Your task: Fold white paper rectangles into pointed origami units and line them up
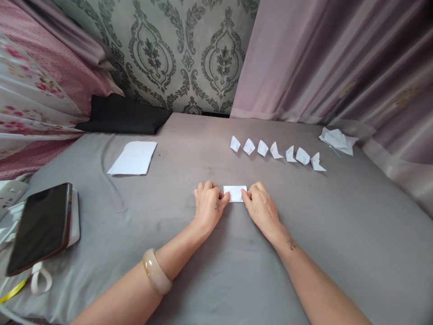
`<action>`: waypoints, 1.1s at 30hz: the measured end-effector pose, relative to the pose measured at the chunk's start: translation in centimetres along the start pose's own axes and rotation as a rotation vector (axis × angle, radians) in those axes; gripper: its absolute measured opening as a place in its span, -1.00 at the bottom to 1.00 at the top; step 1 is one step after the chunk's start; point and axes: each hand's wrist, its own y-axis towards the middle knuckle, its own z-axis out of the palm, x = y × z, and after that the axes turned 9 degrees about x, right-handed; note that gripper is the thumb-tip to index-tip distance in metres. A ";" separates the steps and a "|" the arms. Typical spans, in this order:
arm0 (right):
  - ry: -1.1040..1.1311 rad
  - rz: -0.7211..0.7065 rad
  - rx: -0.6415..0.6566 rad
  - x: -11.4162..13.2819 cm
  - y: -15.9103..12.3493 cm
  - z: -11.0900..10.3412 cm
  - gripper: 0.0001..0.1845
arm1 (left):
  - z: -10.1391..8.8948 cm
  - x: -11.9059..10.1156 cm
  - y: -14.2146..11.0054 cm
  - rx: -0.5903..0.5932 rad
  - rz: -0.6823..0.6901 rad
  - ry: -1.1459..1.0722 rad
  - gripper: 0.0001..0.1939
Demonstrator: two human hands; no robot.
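Mid grey cloth (189,158), folded paper (236,194) was held at opp. ends by L hand (210,204) & R hand (263,205), grip narrow; 7 paper pcs (263,148) were set twd far edge.

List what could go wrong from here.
1. The left hand and right hand touch opposite ends of the small white paper; uneven pressure might skew or crumple it.
2. The grey cloth under it shows wrinkles, so a crease pressed there could come out uneven.
3. Seven folded pieces sit in a close row beyond the hands; a forward sweep could knock some over.
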 end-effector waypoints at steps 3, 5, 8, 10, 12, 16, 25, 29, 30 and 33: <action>-0.013 0.004 0.006 0.0 0.0 -0.1 -0.70 | 0.0 0.0 0.0 0.007 0.003 0.052 -0.67; -0.005 -0.002 -0.003 0.0 0.0 -0.1 -0.70 | -0.1 -0.1 0.0 0.012 0.014 0.098 -0.67; 0.015 -0.018 -0.044 -0.2 0.0 0.2 -0.72 | -0.3 -0.3 -0.1 0.006 0.060 0.174 -0.75; 0.018 -0.028 -0.082 -0.4 -0.1 0.5 -0.74 | -0.4 -0.4 -0.2 0.004 0.132 0.215 -0.83; 0.019 -0.038 -0.121 -0.5 0.0 0.7 -0.76 | -0.4 -0.5 -0.3 0.005 0.246 0.258 -0.84; 0.059 -0.052 -0.184 -0.9 0.2 1.1 -0.81 | -0.3 -0.3 -0.1 0.057 0.498 0.353 -0.77; 0.038 -0.312 -0.106 -1.7 -1.8 1.1 -0.60 | -0.4 -0.2 0.1 0.090 0.579 0.442 -0.71; -0.097 -0.266 -0.072 -1.3 -2.3 1.1 -0.51 | -0.2 0.0 0.1 0.091 0.570 0.458 -0.62; -0.122 -0.254 -0.072 -1.2 -2.2 1.2 -0.50 | -0.1 0.1 0.1 0.094 0.566 0.459 -0.61; -0.178 -0.231 -0.074 -0.8 -1.9 1.3 -0.49 | -0.1 0.1 0.1 0.105 0.565 0.455 -0.59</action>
